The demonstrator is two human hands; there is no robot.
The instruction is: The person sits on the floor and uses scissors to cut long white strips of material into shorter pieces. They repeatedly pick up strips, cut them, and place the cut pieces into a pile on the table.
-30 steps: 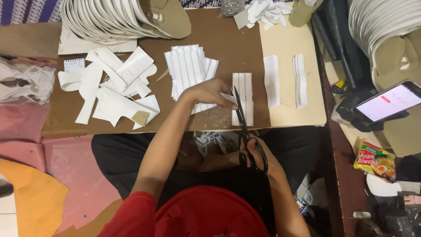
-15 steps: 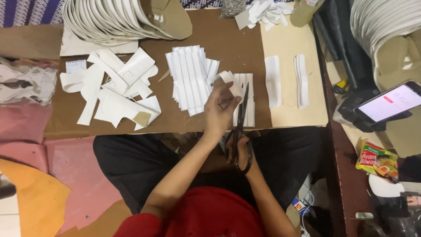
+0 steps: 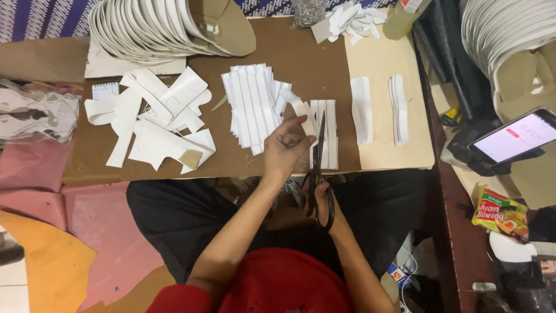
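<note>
My left hand (image 3: 288, 145) holds a white strip (image 3: 303, 111) up above the front edge of the brown table (image 3: 289, 40). My right hand (image 3: 317, 204) grips black scissors (image 3: 319, 168), whose blades point away from me beside the strip. Just behind the blades a few cut white strips (image 3: 329, 128) lie side by side. A fanned pile of long white strips (image 3: 252, 104) sits to the left of my left hand.
Irregular white offcuts (image 3: 153, 122) lie at the table's left. Two small stacks of white pieces (image 3: 379, 109) rest on a pale board. Stacked sole-shaped pieces (image 3: 162, 26) fill the back left and right. A phone (image 3: 515, 138) and a snack packet (image 3: 498, 211) are at right.
My left hand has lifted a strip from the pile and brought it toward me next to the scissor blades. The scissors have shifted slightly nearer my body.
</note>
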